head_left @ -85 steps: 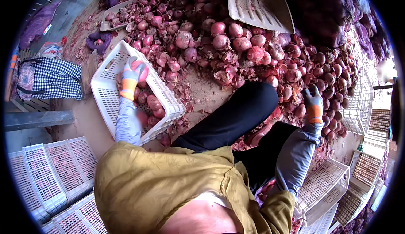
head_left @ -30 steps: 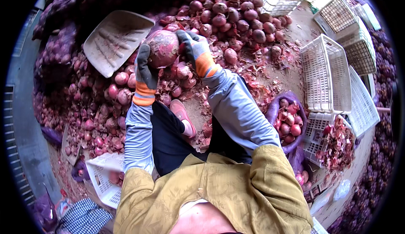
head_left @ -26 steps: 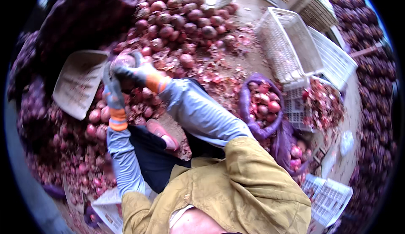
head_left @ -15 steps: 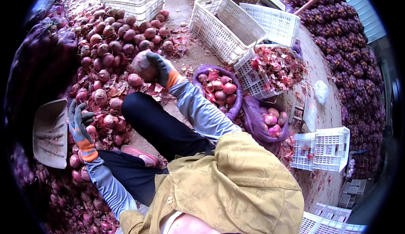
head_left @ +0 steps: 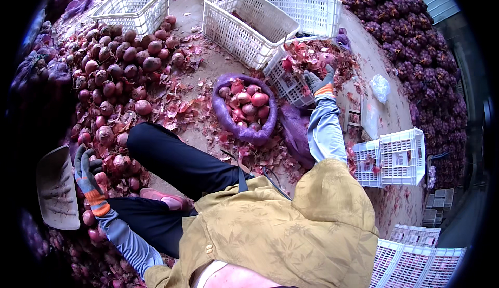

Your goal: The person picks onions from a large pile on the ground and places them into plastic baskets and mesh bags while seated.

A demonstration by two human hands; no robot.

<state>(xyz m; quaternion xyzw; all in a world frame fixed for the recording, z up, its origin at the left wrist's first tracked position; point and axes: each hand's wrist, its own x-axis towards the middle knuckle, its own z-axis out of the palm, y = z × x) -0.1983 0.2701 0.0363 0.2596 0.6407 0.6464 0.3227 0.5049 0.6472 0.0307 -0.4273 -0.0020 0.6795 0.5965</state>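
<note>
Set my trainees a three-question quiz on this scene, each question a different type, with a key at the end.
1. Which of these is nearest the left hand?
A) the clear plastic bag
B) the pale scoop
C) the white crates at lower right

2. True or false: the round-mouthed purple sack holds nothing but loose dry peelings.

3. Fill in: the right hand is by a white crate piled mostly with papery red ____.

Key: 1. B. 2. False; whole onions show in its mouth. 3. Onion skins.
</note>
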